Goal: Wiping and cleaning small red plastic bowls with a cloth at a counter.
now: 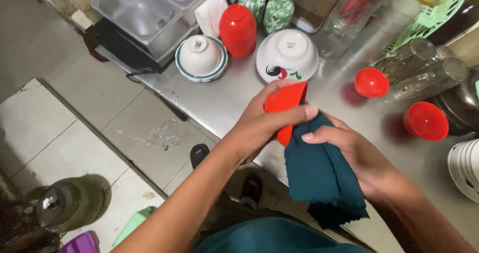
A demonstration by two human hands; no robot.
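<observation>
1. Nearest, low in the middle of the frame, a dark green cloth [319, 178] hangs from the right hand [349, 156], whose grip pinches it.
2. The left hand [264, 123] holds a red cup [285, 103] tight, at the middle of the frame, above the steel worktop [224, 96].
3. To wipe well, I think: push the cloth inside the cup, turn the cup slowly, and keep it over the worktop.
4. Mind the white bowl [287, 56] just above.
</observation>
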